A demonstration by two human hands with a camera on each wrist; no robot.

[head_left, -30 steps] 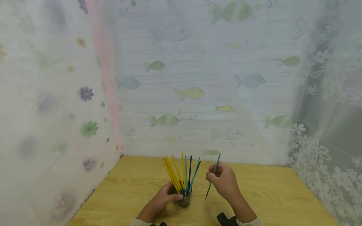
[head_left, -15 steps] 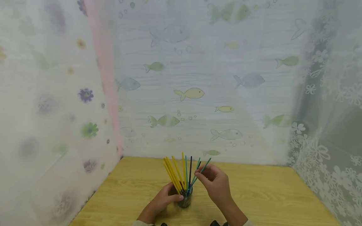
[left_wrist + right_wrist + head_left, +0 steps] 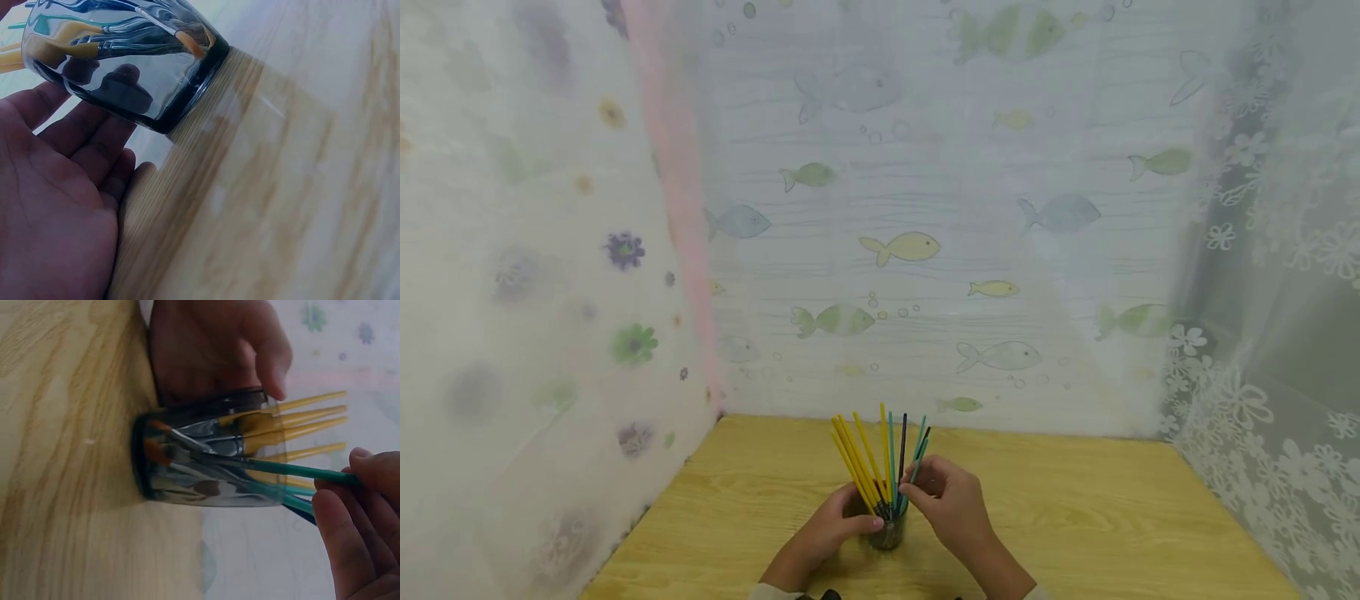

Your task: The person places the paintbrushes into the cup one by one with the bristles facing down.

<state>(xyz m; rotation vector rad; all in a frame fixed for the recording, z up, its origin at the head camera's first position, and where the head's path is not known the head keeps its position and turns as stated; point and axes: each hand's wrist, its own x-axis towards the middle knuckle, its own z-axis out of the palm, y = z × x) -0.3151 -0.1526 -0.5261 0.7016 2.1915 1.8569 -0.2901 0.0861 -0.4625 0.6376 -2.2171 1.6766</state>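
Wooden table [image 3: 1075, 517], right hand [image 3: 951, 508] now pinching green brush [image 3: 294, 470] inside left-hand-held [image 3: 831, 525] glass [image 3: 206, 453].

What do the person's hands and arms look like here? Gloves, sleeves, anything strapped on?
Both hands are bare, no gloves or rings visible. The left hand and the right hand each come out of a light, cream-coloured sleeve cuff, just showing at the bottom edge of the head view. A small dark object sits at the left wrist; too little shows to tell more.

Yellow, teal, black brushes [image 3: 887, 454]; fish-print curtain [image 3: 925, 250].
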